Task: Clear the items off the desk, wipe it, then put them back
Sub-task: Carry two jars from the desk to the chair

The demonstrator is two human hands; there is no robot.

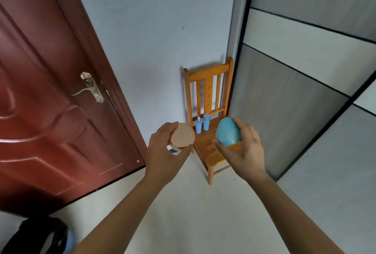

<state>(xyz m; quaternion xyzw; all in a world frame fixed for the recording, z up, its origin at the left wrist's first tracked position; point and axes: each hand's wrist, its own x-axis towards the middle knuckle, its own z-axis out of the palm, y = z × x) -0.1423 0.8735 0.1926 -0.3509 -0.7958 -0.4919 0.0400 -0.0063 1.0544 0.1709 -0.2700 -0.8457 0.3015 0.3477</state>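
My left hand [162, 147] grips a round jar with a pale gold lid [181, 136], fingers curled round its side. My right hand [244, 147] holds a turquoise egg-shaped object [228, 131] in its curled fingers and palm. Both hands are raised in front of a small orange wooden chair [209, 88] that stands against the white wall. Two light blue bottles [202, 123] stand upright at the back of the chair seat. The desk is out of view.
A dark red door with a metal lever handle [89, 89] fills the left. A grey and white panelled wardrobe [305, 70] stands to the right of the chair. A black bag [38, 235] lies on the pale floor at lower left.
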